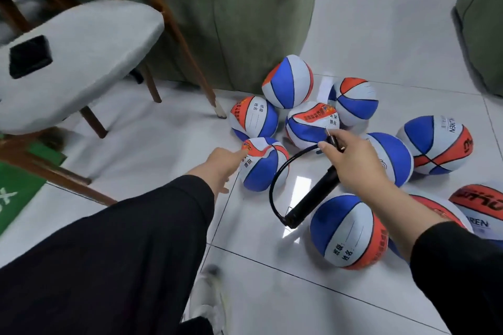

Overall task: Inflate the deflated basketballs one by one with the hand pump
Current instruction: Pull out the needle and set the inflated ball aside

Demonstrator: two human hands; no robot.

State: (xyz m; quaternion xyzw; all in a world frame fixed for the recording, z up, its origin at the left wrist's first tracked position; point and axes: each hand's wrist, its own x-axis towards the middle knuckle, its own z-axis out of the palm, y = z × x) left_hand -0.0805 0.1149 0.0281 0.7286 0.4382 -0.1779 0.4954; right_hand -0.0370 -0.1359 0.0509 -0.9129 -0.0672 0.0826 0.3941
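Several blue, white and orange basketballs lie on the white tiled floor. Some are dented and slack, like the nearest one [262,167] and the one behind it [310,125]. My left hand [220,162] reaches out with straight fingers and touches the top of the nearest slack ball. My right hand [353,160] grips the black hand pump [309,202], whose barrel slants down to the left. The same hand pinches the needle end [330,136] of the looping black hose [277,179]; the needle points up-left at the ball behind. A rounder ball [347,231] lies under my right forearm.
A grey cushioned chair [81,62] with wooden legs stands at the left. A green sofa [245,35] is behind the balls, another green seat [481,22] at the far right. A green mat [19,196] lies at the left edge. My white shoe [209,304] is at the bottom.
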